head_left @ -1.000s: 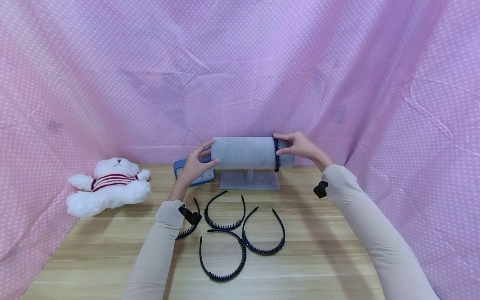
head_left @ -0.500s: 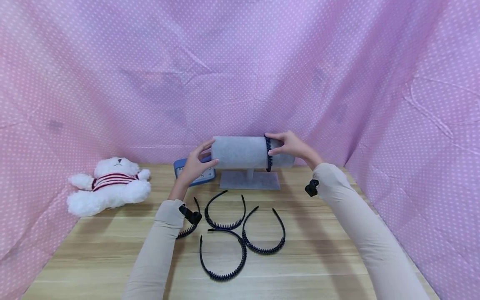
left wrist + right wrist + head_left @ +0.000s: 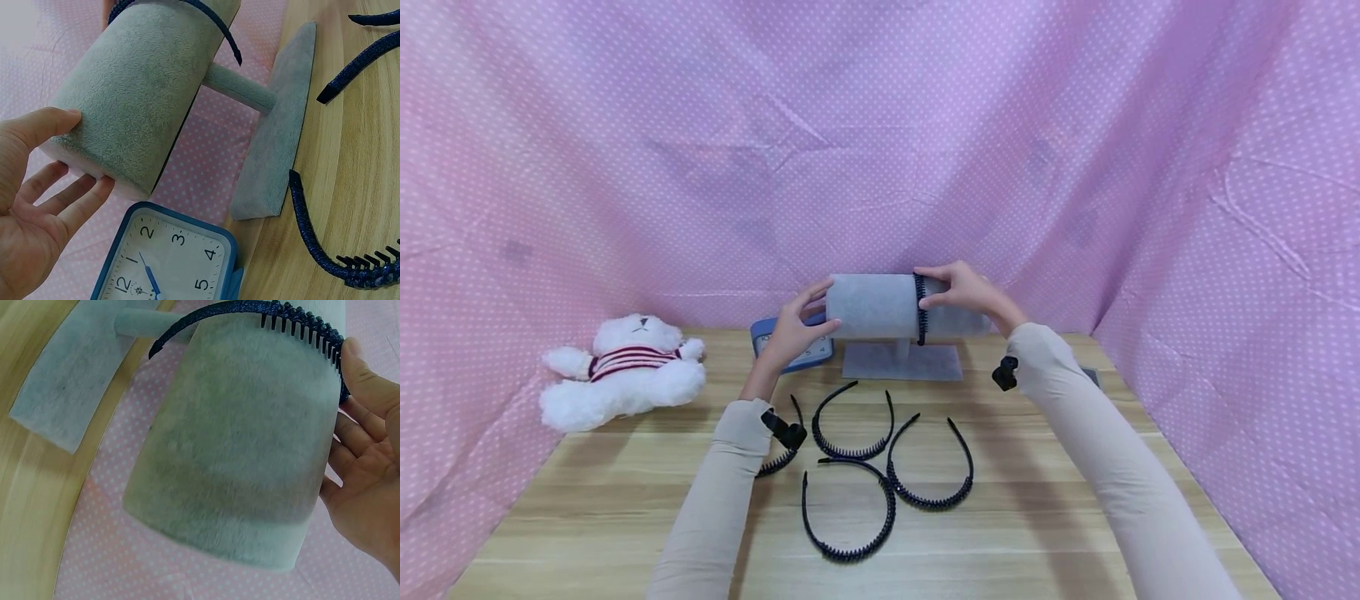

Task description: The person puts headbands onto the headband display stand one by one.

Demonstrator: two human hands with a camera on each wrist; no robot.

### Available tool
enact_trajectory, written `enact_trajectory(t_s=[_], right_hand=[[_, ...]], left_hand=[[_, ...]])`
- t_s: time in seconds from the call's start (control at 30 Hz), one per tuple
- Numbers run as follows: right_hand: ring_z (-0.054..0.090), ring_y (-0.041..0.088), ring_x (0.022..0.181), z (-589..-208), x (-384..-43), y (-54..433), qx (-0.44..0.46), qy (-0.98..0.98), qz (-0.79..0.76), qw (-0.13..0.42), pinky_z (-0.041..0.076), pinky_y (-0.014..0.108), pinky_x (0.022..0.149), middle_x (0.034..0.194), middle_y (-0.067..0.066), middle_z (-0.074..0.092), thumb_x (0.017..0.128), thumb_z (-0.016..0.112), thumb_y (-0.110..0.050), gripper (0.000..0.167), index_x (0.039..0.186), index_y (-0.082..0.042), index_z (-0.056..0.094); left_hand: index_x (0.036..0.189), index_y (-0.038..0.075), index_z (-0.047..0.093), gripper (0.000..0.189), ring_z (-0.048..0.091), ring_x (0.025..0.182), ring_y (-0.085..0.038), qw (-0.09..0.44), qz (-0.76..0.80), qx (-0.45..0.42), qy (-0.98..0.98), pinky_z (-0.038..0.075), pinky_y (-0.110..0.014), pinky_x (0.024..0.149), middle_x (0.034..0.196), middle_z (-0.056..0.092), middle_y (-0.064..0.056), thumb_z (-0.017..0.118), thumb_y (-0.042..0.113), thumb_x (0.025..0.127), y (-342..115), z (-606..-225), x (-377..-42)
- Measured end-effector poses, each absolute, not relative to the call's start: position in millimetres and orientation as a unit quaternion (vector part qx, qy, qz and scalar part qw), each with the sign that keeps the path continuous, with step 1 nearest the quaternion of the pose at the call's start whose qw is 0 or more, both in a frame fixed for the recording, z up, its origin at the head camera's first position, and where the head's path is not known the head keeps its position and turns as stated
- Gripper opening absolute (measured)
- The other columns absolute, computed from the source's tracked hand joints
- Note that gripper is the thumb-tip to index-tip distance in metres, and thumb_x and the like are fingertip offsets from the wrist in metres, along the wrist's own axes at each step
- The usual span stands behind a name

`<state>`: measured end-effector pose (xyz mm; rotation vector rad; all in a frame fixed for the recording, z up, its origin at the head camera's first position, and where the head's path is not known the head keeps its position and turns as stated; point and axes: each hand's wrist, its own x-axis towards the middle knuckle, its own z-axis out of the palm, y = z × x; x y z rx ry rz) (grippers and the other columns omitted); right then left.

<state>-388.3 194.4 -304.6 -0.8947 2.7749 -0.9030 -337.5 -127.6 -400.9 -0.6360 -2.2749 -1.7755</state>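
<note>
A grey plush headband stand (image 3: 872, 307), a horizontal roll on a post and flat base, stands at the back of the table. My left hand (image 3: 793, 332) holds its left end, thumb on the front and fingers at the end face in the left wrist view. Around the roll, right of its middle, sits a dark toothed headband (image 3: 922, 323). My right hand (image 3: 966, 288) pinches this headband from above; in the right wrist view the thumb (image 3: 357, 359) lies on its toothed part. One free tip of the headband (image 3: 232, 50) hangs below the roll.
Several more toothed headbands (image 3: 929, 503) lie on the wooden table in front of the stand, one partly behind my left wrist. A blue clock (image 3: 811, 358) stands behind my left hand. A white plush bear (image 3: 632, 375) lies at the left. Pink dotted cloth (image 3: 880, 150) surrounds the table.
My right hand has slid the headband leftward along the roll, from near its right end toward the middle. My left hand stays at the left end.
</note>
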Motion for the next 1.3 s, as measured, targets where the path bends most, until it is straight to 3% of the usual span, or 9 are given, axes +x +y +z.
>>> enact_trajectory(t_s=[0.17, 0.23, 0.33, 0.57, 0.67, 0.8, 0.93, 1.0, 1.3], right_hand=[[0.026, 0.014, 0.06, -303.9, -387.5, 184.9, -0.296, 0.908, -0.294, 0.043, 0.036, 0.029, 0.07, 0.065, 0.005, 0.04, 0.093, 0.077, -0.017, 0.067, 0.151, -0.005, 0.047], [0.037, 0.014, 0.068, -303.8, -387.0, 181.1, -0.296, 0.908, -0.292, 0.04, 0.039, 0.03, 0.076, 0.088, 0.016, 0.065, 0.093, 0.077, -0.018, 0.066, 0.151, -0.005, 0.048], [0.041, 0.016, 0.076, -304.3, -387.1, 176.4, -0.295, 0.909, -0.291, 0.041, 0.04, 0.031, 0.08, 0.118, 0.025, 0.066, 0.093, 0.076, -0.018, 0.065, 0.151, -0.006, 0.048], [0.027, 0.013, 0.059, -309.2, -392.0, 166.9, -0.306, 0.905, -0.294, 0.042, 0.036, 0.028, 0.069, 0.073, 0.009, 0.04, 0.093, 0.076, -0.021, 0.065, 0.15, -0.006, 0.049], [0.035, 0.01, 0.067, -311.3, -393.3, 161.8, -0.31, 0.902, -0.299, 0.041, 0.039, 0.028, 0.075, 0.09, 0.018, 0.063, 0.093, 0.077, -0.023, 0.066, 0.15, -0.006, 0.049], [0.041, 0.016, 0.08, -314.5, -394.4, 154.7, -0.309, 0.9, -0.304, 0.042, 0.041, 0.033, 0.089, 0.134, 0.024, 0.062, 0.093, 0.077, -0.025, 0.067, 0.151, -0.007, 0.049], [0.059, 0.027, 0.118, -316.5, -394.1, 147.3, -0.306, 0.902, -0.301, 0.039, 0.044, 0.04, 0.112, 0.146, 0.02, 0.057, 0.093, 0.076, -0.027, 0.066, 0.151, -0.007, 0.05], [0.046, 0.028, 0.144, -316.5, -393.2, 142.7, -0.307, 0.902, -0.301, 0.035, 0.039, 0.045, 0.12, 0.153, 0.017, 0.05, 0.093, 0.076, -0.028, 0.066, 0.15, -0.007, 0.05], [0.05, 0.028, 0.14, -317.7, -387.0, 117.7, -0.321, 0.895, -0.31, 0.028, 0.041, 0.046, 0.118, 0.156, 0.014, 0.048, 0.093, 0.077, -0.027, 0.067, 0.152, -0.011, 0.049]], left_hand=[[0.157, 0.008, 0.039, 0.07, 0.046, 0.14, -0.048, 0.087, -0.601, -0.215, -0.765, 0.048, -0.06, 0.107, 0.161, 0.037, -0.019, 0.07, -0.001, 0.094, -124.9, -389.3, -327.7], [0.156, 0.005, 0.039, 0.07, 0.046, 0.14, -0.049, 0.085, -0.601, -0.214, -0.766, 0.049, -0.06, 0.107, 0.161, 0.037, -0.021, 0.069, -0.002, 0.094, -124.2, -384.9, -323.6], [0.157, 0.007, 0.039, 0.07, 0.046, 0.14, -0.048, 0.083, -0.603, -0.212, -0.764, 0.048, -0.06, 0.108, 0.161, 0.037, -0.02, 0.069, -0.001, 0.094, -124.7, -389.2, -327.0], [0.157, 0.02, 0.042, 0.07, 0.047, 0.141, -0.042, 0.086, -0.604, -0.209, -0.764, 0.049, -0.058, 0.108, 0.162, 0.039, -0.011, 0.071, 0.006, 0.095, -127.7, -404.5, -336.3], [0.156, 0.023, 0.043, 0.069, 0.048, 0.141, -0.041, 0.09, -0.602, -0.208, -0.766, 0.05, -0.057, 0.108, 0.161, 0.041, -0.01, 0.073, 0.009, 0.095, -128.5, -406.3, -336.0], [0.155, 0.024, 0.044, 0.069, 0.048, 0.141, -0.04, 0.09, -0.599, -0.202, -0.769, 0.051, -0.057, 0.107, 0.161, 0.041, -0.009, 0.073, 0.01, 0.095, -128.5, -406.6, -334.6], [0.156, 0.023, 0.042, 0.07, 0.047, 0.142, -0.041, 0.086, -0.601, -0.194, -0.771, 0.05, -0.057, 0.108, 0.162, 0.039, -0.01, 0.072, 0.008, 0.095, -127.5, -406.3, -334.4], [0.157, 0.021, 0.041, 0.071, 0.046, 0.142, -0.042, 0.083, -0.603, -0.193, -0.77, 0.049, -0.058, 0.108, 0.163, 0.037, -0.011, 0.071, 0.006, 0.095, -126.7, -406.0, -334.9], [0.156, 0.009, 0.04, 0.069, 0.043, 0.143, -0.047, 0.077, -0.61, -0.195, -0.764, 0.048, -0.059, 0.109, 0.163, 0.036, -0.017, 0.069, 0.0, 0.094, -123.1, -386.2, -321.1]])
